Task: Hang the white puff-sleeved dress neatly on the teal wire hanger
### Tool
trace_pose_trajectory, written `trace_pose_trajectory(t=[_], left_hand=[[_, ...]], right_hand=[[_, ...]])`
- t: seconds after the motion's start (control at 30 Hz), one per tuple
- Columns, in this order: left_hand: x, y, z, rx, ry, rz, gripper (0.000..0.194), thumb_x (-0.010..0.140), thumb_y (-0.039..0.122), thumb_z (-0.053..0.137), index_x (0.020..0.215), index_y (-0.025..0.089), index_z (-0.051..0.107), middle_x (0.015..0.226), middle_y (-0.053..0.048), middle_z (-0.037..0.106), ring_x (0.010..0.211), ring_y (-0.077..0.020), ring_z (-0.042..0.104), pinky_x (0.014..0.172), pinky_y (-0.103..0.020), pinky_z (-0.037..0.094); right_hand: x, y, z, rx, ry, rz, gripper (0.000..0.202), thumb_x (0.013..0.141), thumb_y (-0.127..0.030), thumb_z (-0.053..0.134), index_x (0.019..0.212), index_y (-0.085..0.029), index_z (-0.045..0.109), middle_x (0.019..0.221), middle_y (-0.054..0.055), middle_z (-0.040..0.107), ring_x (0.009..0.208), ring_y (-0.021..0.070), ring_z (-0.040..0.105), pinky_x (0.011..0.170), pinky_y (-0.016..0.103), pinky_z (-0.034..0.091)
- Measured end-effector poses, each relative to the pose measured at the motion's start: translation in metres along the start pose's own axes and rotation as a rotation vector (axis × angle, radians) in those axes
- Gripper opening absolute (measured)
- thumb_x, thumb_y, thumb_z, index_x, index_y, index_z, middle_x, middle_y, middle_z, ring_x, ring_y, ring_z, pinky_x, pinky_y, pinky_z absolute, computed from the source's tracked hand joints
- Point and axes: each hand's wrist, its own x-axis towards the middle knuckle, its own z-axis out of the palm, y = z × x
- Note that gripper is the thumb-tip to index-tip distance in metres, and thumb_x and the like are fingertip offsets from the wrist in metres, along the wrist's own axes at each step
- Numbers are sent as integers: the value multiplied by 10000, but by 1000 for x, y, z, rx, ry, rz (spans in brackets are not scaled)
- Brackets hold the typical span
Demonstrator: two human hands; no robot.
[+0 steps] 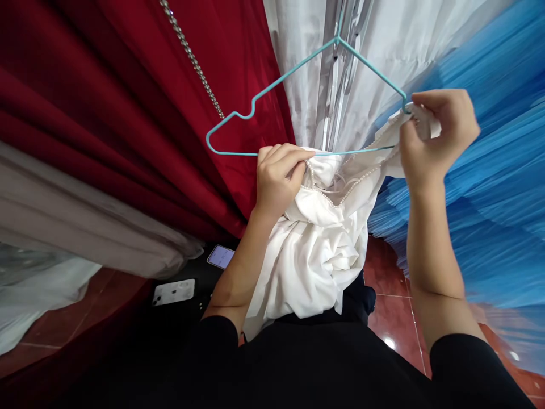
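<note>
A light-blue clothes hanger (293, 71) hangs in front of me with its hook end at the top. A white dress (315, 255) with a pearl-beaded neckline drapes below it, bunched over my lap. My left hand (279, 176) is closed around the hanger's lower bar and the dress's top edge. At the hanger's right end, my right hand (438, 133) pinches the dress's white shoulder part, which lies over the notch there. The hanger's left end is bare of cloth.
Red drapery (221, 68) with a silver beaded trim (196, 65) hangs at left. Blue tulle (489, 216) fills the right side. White fabric and metal poles (334, 85) stand behind the hanger. Two phones, one white (174, 292) and one with a lit screen (220, 257), lie on a black surface.
</note>
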Motion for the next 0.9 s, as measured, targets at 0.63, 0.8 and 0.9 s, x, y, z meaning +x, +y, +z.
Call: trace_pose_trajectory(t=[0.63,0.8,0.9], left_hand=[[6,-1,-4,-32,-135,-160,286,979,72,652,1070,279,828,1047,4,805,1016,-232,721,1040,-437,502],[7,1,-3,-79,-118,-135,288,980,61,658,1078,272,828,1042,8,806,1016,-218,733,1019,-412,498],[5,0,-2,-61,-104,-104,276,997,67,656,1079,270,824,1037,-1,804,1008,-220,736,1027,-426,496]], right_hand=[[-42,-1,-60,89,-703,140,167,812,-211,750,943,-259,841,897,39,831,794,228,761,755,422,627],[-51,-39,-6,157,-480,-148,136,984,-349,707,1085,-342,799,1229,21,799,1241,310,721,1132,588,547],[-62,-40,20,188,-413,-114,203,1041,-343,624,1173,-309,774,1115,18,813,1088,267,766,1104,568,557]])
